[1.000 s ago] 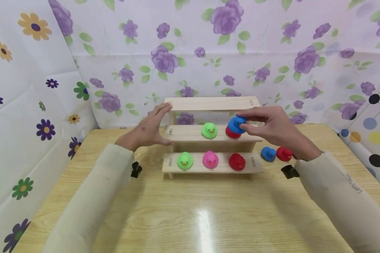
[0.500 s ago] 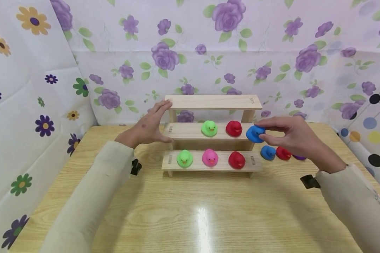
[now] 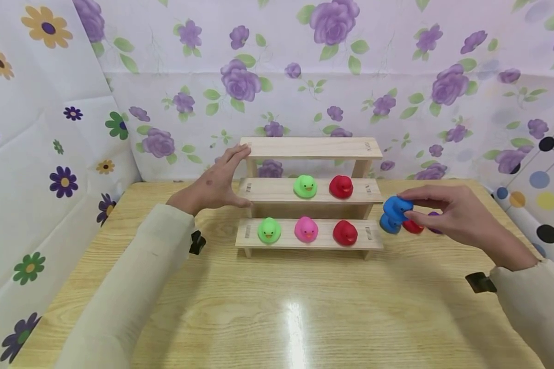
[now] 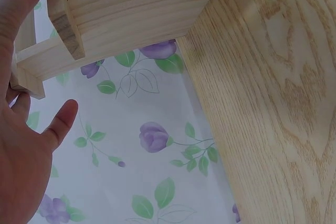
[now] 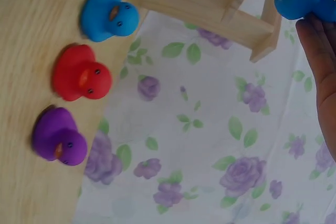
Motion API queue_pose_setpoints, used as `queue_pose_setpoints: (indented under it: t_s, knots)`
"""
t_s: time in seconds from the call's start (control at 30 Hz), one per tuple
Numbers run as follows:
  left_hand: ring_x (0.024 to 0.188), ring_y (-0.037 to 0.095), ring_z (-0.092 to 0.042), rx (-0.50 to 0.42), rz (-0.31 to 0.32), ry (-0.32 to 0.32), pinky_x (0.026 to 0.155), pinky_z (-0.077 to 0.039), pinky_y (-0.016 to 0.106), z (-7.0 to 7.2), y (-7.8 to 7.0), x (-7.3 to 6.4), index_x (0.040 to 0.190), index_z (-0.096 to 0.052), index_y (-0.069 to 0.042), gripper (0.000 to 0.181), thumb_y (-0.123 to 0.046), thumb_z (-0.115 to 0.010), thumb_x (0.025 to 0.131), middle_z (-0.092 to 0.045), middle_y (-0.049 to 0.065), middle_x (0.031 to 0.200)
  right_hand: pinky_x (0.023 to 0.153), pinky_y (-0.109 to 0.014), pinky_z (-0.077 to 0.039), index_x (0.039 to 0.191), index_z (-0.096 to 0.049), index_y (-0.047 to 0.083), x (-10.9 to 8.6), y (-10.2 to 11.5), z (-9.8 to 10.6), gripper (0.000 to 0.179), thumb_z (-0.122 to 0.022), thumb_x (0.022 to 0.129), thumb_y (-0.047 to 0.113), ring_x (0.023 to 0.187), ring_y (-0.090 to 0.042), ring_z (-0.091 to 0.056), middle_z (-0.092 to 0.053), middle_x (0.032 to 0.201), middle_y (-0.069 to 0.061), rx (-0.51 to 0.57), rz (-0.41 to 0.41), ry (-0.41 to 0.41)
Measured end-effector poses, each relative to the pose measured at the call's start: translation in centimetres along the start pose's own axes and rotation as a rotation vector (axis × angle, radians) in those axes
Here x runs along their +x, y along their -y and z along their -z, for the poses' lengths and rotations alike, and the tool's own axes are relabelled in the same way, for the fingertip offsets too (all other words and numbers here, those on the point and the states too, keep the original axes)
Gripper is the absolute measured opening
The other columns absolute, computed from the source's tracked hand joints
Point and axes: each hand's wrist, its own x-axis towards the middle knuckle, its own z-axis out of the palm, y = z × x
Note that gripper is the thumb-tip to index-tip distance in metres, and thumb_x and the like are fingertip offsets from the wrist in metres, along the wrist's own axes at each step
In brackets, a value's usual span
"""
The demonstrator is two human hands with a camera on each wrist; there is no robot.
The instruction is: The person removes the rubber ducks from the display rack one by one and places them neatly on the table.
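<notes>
My right hand (image 3: pixel 459 212) pinches a blue rubber duck (image 3: pixel 397 208) between thumb and fingers, to the right of the wooden tiered shelf (image 3: pixel 311 147). In the head view the held duck partly covers another blue duck (image 3: pixel 390 224) on the table. Beside that one are a red duck (image 5: pixel 81 73) and a purple duck (image 5: pixel 59 136), plain in the right wrist view. My left hand (image 3: pixel 212 182) rests against the shelf's left end, fingers stretched to the top board and thumb spread lower. Its thumb (image 4: pixel 64 121) stands apart from the wood in the left wrist view.
On the middle tier sit a green duck (image 3: pixel 305 186) and a red duck (image 3: pixel 341 187). The bottom tier carries a green duck (image 3: pixel 270 230), a pink duck (image 3: pixel 307 229) and a red duck (image 3: pixel 345 232). Flowered cloth (image 3: pixel 277 66) hangs behind the wooden table (image 3: pixel 240 307).
My right hand has carried the blue duck from over the middle tier's red duck rightward and down, past the shelf's end. The left hand has stayed at the shelf.
</notes>
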Motion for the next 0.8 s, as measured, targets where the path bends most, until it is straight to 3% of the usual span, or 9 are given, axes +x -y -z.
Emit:
queue_pose_setpoints:
  t_s: [0.23, 0.6, 0.8]
  knots:
    - [0.152, 0.031, -0.005, -0.008, -0.004, -0.001, 0.114, -0.028, 0.056, 0.1, -0.1, 0.1, 0.161, -0.011, -0.008, 0.119, -0.024, -0.091, 0.074, -0.004, 0.011, 0.165, 0.07, -0.018, -0.056, 0.121, -0.07, 0.003, -2.0, -1.6, -0.4, 0.035, -0.076, 0.087, 0.0, 0.09, 0.0, -0.068, -0.065, 0.111, 0.02, 0.065, -0.109, 0.078]
    - [0.152, 0.03, -0.006, -0.009, -0.002, -0.004, 0.114, -0.028, 0.056, 0.0, -0.1, 0.0, 0.161, -0.012, -0.008, 0.12, -0.026, -0.092, 0.073, -0.005, 0.011, 0.165, 0.08, -0.014, -0.052, 0.121, -0.068, 0.001, -3.8, -3.6, -1.1, 0.033, -0.073, 0.089, -0.001, 0.103, 0.007, -0.062, -0.067, 0.114, 0.006, 0.108, -0.142, 0.122]
    - [0.152, 0.031, -0.006, -0.009, 0.005, -0.001, 0.113, -0.029, 0.057, 0.0, -0.1, 0.0, 0.161, -0.012, -0.009, 0.12, -0.026, -0.092, 0.073, -0.006, 0.011, 0.165, 0.081, -0.013, -0.052, 0.117, -0.07, 0.0, -4.6, -4.4, -1.5, 0.03, -0.075, 0.088, 0.0, 0.102, 0.007, -0.062, -0.067, 0.112, 0.0, 0.097, -0.172, 0.144]
